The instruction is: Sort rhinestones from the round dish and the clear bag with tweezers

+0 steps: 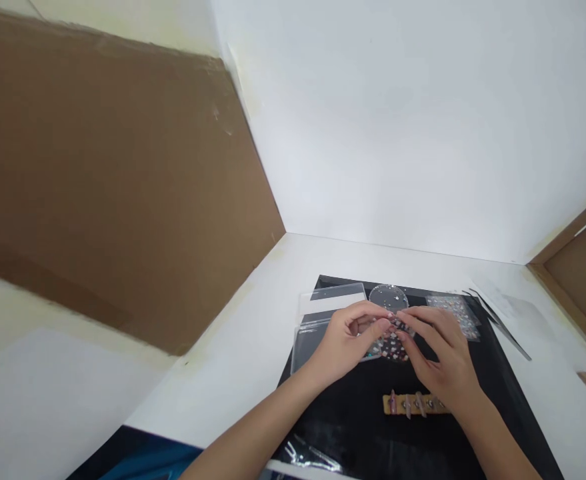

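Sticker sheet, dark with small pale decals, is lying on a black mat, and both hands are meeting over it. Nearest the onlooker, just below the grip, a tan strip is holding false nails upright, seemingly for easy reach. The left hand and right hand are pinching at the sheet's top edge, fingertips pressed together. Beyond the grip, a clear round dish and clear plastic sleeves are resting.

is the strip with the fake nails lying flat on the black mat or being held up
Lying flat. The nail strip rests on the black mat, below both hands, which touch a sticker sheet instead.
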Tool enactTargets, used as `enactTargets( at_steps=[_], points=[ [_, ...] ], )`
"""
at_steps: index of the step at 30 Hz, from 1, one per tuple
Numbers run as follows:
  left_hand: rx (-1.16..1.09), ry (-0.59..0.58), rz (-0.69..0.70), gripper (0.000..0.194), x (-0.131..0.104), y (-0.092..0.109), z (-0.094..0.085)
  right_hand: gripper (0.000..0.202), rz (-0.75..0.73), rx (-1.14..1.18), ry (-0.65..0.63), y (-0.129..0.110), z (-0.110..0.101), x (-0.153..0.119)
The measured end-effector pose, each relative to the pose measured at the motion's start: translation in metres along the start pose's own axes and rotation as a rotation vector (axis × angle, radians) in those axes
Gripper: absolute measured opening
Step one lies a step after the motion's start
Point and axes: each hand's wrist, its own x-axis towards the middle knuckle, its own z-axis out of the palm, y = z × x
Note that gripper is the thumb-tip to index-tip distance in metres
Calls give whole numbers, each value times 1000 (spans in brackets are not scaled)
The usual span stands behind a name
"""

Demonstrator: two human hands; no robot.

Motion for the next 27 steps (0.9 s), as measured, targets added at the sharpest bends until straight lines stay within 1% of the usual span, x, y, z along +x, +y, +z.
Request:
enactTargets(
  at_steps=[3,9,12,13,14,18,19,22,23,27],
  points=[
    [-134,-19,-76,44,0,2,-1,45,48,28,25,-4,0,0],
    [-329,-84,-75,35,-6,10,1,35,82,99,18,-10,-6,3],
    [-390,-62,-59,49,-8,13,1,28,95,122,6,-11,-10,4],
    [-383,-43,-34,53,-8,14,1,26,97,129,2,-12,-10,5],
    [-357,-24,-1,53,-7,14,0,24,101,137,-1,-13,-11,5],
    [-201,-2,136,32,-5,18,-3,21,131,173,-12,-17,-11,6],
    [-200,-5,142,29,-4,19,-3,21,130,182,-15,-17,-11,7],
    [-272,-8,105,37,-5,22,-1,21,106,195,-28,-18,-12,8],
    [-277,-1,99,37,-6,23,0,21,100,195,-34,-18,-12,9],
    [-171,57,154,16,-7,23,2,21,91,196,-55,-20,-14,12]
  ],
)
